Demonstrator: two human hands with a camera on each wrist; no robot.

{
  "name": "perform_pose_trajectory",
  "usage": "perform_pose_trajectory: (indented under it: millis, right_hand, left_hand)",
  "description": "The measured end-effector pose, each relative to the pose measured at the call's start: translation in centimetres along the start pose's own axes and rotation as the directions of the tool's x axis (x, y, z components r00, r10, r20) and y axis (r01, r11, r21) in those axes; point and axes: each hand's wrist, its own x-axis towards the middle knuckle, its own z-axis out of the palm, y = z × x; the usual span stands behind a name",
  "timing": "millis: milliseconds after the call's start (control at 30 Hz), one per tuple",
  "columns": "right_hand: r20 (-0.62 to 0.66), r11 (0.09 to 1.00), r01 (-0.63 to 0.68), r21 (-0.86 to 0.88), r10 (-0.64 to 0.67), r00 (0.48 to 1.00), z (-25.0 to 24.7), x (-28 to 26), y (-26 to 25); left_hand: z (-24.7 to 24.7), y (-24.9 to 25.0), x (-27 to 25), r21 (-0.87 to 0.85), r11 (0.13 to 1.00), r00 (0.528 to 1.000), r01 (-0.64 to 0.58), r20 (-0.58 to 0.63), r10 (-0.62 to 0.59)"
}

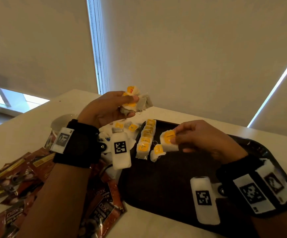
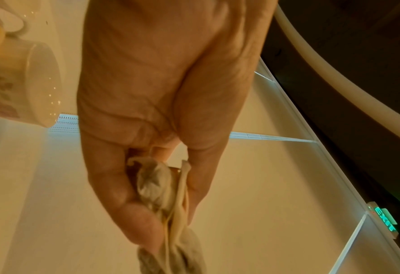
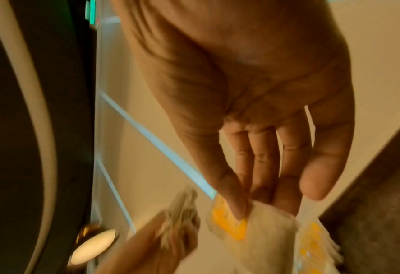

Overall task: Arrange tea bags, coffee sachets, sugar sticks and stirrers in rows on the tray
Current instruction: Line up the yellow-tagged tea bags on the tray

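On the pale worktop [image 1: 36, 121], the right hand [image 1: 206, 138] pinching one tea bag [image 1: 168, 140] should lay it flat beside the row [image 1: 146, 140] on the tray [image 1: 165, 186], while the left hand [image 1: 105, 109] grips the spare bunch [image 1: 137, 100].

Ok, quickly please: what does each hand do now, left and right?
Left hand: grips a bunch of tea bags above the table.
Right hand: pinches one tea bag over the tray.

Bare tray [image 1: 165, 182] floor right of tea-bag row [image 1: 146, 140] — sachet heap [image 1: 27, 177] crowding left.

Cream roller blinds [image 1: 199, 54] cover the windows, daylight showing in thin strips at their edges. A pale tabletop [image 1: 27, 127] stands before them.
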Motion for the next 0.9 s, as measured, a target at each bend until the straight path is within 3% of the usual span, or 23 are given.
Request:
perform_pose_trajectory:
  millis: [233, 667, 900]
  right_hand:
    - [0.141, 0.961, -0.089, -0.260, 0.129, 0.982, 4.5, 2.2, -1.9]
    - [0.110, 0.928, -0.267, -0.261, 0.303, 0.947, 6.4, 4.5, -1.9]
    - [0.125, 0.896, -0.235, -0.377, 0.300, 0.946, 7.2, 4.7, -1.4]
  left_hand:
    - [-1.1, 0.1, 0.0, -0.034, 0.999, 1.000, -0.013, -0.019, 0.013]
    - [-2.0, 0.6, -0.4, -0.021, 0.999, 0.999, -0.047, -0.022, 0.047]
    - [-2.5, 1.0, -0.7, -0.029, 0.996, 0.996, -0.081, -0.030, 0.080]
